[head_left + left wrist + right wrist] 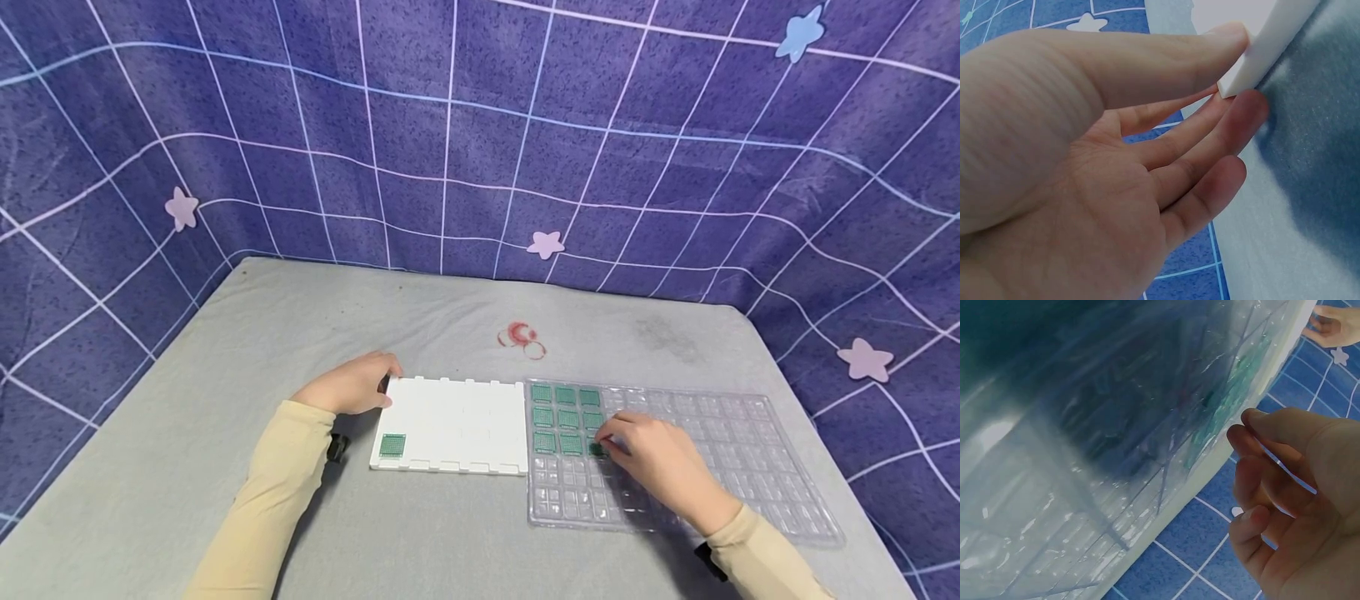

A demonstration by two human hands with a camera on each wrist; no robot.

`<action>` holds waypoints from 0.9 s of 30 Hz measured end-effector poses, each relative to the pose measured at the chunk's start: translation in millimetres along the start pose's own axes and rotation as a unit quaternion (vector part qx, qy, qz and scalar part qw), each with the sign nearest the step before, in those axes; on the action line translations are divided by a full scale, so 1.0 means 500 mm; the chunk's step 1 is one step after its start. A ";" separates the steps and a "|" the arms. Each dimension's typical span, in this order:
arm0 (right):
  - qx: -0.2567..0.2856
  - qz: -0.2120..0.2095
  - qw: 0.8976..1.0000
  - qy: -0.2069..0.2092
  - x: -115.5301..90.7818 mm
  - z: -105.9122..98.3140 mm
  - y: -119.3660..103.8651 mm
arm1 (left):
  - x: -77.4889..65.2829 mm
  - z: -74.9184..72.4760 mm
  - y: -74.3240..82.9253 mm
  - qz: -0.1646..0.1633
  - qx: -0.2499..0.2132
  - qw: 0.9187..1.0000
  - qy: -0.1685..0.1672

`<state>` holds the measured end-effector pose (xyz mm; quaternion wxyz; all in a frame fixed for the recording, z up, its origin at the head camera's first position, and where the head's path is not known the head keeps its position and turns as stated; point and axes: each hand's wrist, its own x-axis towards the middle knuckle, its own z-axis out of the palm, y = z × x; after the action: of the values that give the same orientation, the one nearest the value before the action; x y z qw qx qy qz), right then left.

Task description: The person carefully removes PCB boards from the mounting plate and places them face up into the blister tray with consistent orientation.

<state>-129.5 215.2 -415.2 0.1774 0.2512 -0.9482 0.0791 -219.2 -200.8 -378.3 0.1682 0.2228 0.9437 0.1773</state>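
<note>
My left hand (358, 383) grips the upper left corner of a flat white tray (450, 412), thumb on top, as the left wrist view shows. A green perforated circuit board (392, 445) lies in that tray's lower left corner. On the right is a clear plastic compartment tray (570, 504), with several green circuit boards (567, 418) filling pockets at its upper left. My right hand (656, 458) is over this tray, thumb and forefinger together at a shaded green circuit board (596, 449). My fingertips (1254, 415) partly hide that board.
The two trays lie side by side on a grey cloth (442, 542). Red ring-shaped marks (522, 337) show on the cloth behind them. A blue grid-patterned curtain (480, 150) with stars stands along the back and sides.
</note>
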 end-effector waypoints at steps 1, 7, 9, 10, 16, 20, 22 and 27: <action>-0.001 0.000 1.000 0.002 0.001 0.000 -0.002 | 0.000 0.000 0.000 -0.001 0.000 1.000 0.000; -0.007 -0.006 1.000 0.005 0.009 0.002 -0.017 | 0.001 0.001 0.000 0.003 0.003 1.000 0.004; -0.008 -0.009 1.000 0.006 0.012 0.005 -0.022 | 0.003 0.003 -0.002 0.005 0.006 1.000 0.009; -0.008 -0.011 1.000 0.008 0.013 0.007 -0.025 | 0.004 0.005 -0.002 0.007 0.007 1.000 0.011; -0.011 -0.015 1.000 0.020 0.026 0.013 -0.041 | 0.007 0.009 -0.003 0.008 0.008 1.000 0.015; -0.012 -0.025 0.999 0.030 0.036 0.015 -0.053 | 0.008 0.010 -0.005 0.003 0.006 1.000 0.013; -0.014 -0.032 0.999 0.034 0.041 0.017 -0.061 | 0.007 0.010 -0.005 0.002 0.005 1.000 0.012; -0.015 -0.044 0.998 0.037 0.057 0.020 -0.083 | 0.006 0.010 -0.005 0.003 0.005 1.000 0.012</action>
<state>-134.6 164.1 -411.2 0.2198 0.2870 -0.9300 0.0662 -220.9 -200.1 -384.2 0.1550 0.2242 0.9459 0.1762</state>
